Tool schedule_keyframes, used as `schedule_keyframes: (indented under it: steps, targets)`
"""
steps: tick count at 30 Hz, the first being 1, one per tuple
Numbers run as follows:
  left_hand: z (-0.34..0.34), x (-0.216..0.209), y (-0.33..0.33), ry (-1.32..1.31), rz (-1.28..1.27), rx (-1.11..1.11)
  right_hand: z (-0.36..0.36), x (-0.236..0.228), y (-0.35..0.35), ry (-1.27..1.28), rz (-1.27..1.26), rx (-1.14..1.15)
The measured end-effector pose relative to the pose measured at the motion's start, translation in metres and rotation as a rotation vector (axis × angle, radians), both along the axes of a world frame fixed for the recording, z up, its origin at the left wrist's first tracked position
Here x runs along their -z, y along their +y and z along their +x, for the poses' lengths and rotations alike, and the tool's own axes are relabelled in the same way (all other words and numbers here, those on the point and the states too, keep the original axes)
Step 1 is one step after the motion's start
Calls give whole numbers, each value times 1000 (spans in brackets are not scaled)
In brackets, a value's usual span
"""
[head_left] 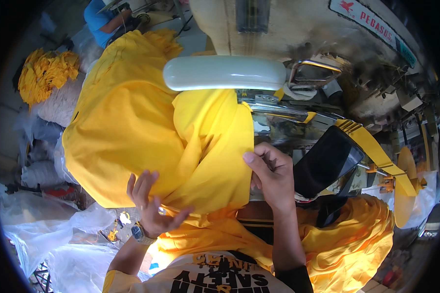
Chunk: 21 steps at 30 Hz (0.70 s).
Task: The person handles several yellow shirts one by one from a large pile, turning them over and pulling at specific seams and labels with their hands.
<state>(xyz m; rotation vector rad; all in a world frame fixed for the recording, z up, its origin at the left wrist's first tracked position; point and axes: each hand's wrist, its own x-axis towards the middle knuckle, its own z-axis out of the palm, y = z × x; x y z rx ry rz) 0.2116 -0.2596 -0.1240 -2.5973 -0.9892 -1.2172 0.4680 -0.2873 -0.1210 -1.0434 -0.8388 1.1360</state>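
Item: yellow garment (146,136), draped left of and below the sewing machine (298,44).
- Left hand (151,205): fingers spread, palm supporting the fabric's lower fold, left of the machine bed.
- Right hand (271,173): pinching the fabric edge just below the machine's needle area.
- Hazards: slack folds may bunch and feed crooked; fingertips near the needle risk a prick.

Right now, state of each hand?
Left hand: open, fingers spread, resting against the yellow fabric.
Right hand: closed, pinching the fabric's edge by the sewing machine.
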Motion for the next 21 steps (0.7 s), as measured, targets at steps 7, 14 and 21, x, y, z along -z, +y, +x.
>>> schedule_keyframes:
  steps: [7,14,21]
  targets:
    - [-9,-12,18,-87,18,-26,-5,-1,-1,73,-15,32]
    - [13,-66,56,-82,205,3,-7,0,-1,146,3,89]
    - [23,-86,80,-53,170,28,-10,7,3,214,51,92]
